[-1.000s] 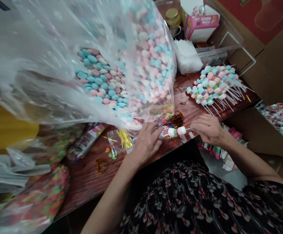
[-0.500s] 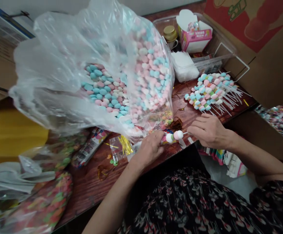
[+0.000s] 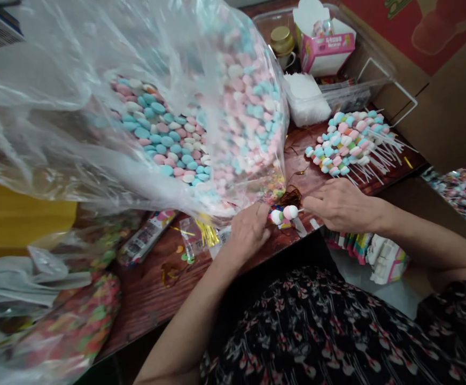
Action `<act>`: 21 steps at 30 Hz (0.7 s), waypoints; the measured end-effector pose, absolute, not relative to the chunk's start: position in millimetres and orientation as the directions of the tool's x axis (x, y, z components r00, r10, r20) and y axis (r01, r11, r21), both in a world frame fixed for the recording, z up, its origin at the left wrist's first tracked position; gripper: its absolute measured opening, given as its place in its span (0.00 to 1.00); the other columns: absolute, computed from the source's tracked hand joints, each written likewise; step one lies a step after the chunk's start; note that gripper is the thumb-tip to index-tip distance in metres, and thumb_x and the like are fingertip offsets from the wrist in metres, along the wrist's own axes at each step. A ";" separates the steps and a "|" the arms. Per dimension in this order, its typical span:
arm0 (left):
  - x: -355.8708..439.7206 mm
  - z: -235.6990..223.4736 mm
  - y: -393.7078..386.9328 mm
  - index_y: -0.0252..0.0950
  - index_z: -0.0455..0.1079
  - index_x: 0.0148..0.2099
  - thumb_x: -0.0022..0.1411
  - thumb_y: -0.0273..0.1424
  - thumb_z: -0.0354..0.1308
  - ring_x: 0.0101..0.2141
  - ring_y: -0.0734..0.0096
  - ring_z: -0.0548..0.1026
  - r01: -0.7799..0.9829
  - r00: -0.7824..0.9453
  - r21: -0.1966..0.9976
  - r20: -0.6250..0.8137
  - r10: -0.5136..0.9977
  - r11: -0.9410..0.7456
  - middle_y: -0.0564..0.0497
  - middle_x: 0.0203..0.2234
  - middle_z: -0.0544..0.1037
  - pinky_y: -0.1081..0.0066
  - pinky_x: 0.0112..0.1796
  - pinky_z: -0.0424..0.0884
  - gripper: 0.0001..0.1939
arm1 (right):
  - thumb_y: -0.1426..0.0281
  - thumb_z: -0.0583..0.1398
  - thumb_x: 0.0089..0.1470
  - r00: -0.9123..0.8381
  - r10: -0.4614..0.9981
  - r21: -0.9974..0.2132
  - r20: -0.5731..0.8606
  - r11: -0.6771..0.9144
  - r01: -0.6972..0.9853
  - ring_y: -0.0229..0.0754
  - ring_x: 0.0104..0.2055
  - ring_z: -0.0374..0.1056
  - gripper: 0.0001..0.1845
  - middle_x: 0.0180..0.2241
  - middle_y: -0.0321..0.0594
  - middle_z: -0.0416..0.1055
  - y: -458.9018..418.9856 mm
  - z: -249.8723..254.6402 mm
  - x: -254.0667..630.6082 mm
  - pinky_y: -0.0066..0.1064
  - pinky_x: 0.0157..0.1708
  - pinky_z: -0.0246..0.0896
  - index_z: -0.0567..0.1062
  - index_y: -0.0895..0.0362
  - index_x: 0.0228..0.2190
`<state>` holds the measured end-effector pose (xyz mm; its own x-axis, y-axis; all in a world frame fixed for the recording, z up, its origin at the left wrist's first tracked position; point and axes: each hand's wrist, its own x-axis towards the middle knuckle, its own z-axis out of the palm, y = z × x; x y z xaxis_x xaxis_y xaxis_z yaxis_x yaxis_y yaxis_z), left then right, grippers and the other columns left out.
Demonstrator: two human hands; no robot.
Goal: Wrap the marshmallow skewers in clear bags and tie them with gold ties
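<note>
Between my hands, just above the table's front edge, is a marshmallow skewer (image 3: 284, 215) with pink and white pieces and a green bit between them. The fingers of my right hand (image 3: 333, 206) pinch its white stick. My left hand (image 3: 249, 230) is closed at the skewer's other end, its fingertips partly hidden. Behind my hands a big clear plastic bag (image 3: 253, 133) holds loose pink, blue and white marshmallows. Beyond my right hand lies a pile of finished-looking marshmallow skewers (image 3: 349, 141), their sticks pointing right.
At the back right, a clear plastic bin (image 3: 371, 80) holds a pink box (image 3: 327, 51) and a gold-lidded jar (image 3: 281, 40). Gold twist ties (image 3: 208, 234) and a printed packet (image 3: 148, 238) lie left of my hands. A bag of coloured gummies (image 3: 76, 326) sits front left.
The view has shifted slightly. The plastic bag's left side spreads wider toward the left. Both hands stay on the skewer, with the right hand's fingers a little closer to the marshmallows.
</note>
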<state>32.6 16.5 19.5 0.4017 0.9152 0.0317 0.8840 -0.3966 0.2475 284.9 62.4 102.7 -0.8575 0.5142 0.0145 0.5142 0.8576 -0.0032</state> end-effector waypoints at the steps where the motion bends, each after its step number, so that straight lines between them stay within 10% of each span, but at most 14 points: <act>1: 33.8 18.7 16.9 0.37 0.68 0.44 0.56 0.27 0.58 0.36 0.61 0.73 0.875 0.407 0.278 0.019 0.913 -0.396 0.46 0.35 0.76 0.68 0.32 0.64 0.11 | 0.76 0.54 0.52 -0.858 0.513 -0.007 -0.003 0.858 0.513 0.37 0.25 0.58 0.07 0.25 0.39 0.72 63.0 102.2 285.1 0.33 0.28 0.39 0.71 0.58 0.32; 8: 45.3 31.3 17.5 0.36 0.72 0.42 0.58 0.36 0.61 0.34 0.68 0.74 0.465 0.576 0.860 -0.113 0.809 -0.211 0.53 0.33 0.77 0.71 0.36 0.67 0.12 | 0.76 0.53 0.55 -0.894 0.446 -0.018 0.034 0.895 0.446 0.37 0.28 0.60 0.08 0.29 0.38 0.74 68.3 107.3 285.0 0.33 0.30 0.41 0.72 0.57 0.34; 15: 39.5 25.9 20.1 0.37 0.74 0.38 0.56 0.32 0.61 0.31 0.67 0.72 0.641 0.464 0.727 -0.113 0.879 -0.245 0.52 0.29 0.76 0.71 0.33 0.64 0.07 | 0.77 0.54 0.53 -0.898 0.377 -0.040 -0.227 0.918 0.395 0.36 0.24 0.59 0.06 0.26 0.38 0.73 71.6 125.0 274.6 0.33 0.27 0.36 0.71 0.57 0.32; 21: 47.9 29.6 11.2 0.35 0.75 0.41 0.56 0.40 0.64 0.34 0.66 0.73 0.365 0.559 0.931 -0.214 0.801 -0.006 0.52 0.32 0.78 0.70 0.38 0.68 0.15 | 0.73 0.56 0.55 -0.858 0.481 0.075 -0.178 0.876 0.476 0.38 0.27 0.62 0.05 0.30 0.41 0.75 73.0 119.2 265.9 0.33 0.26 0.34 0.71 0.57 0.35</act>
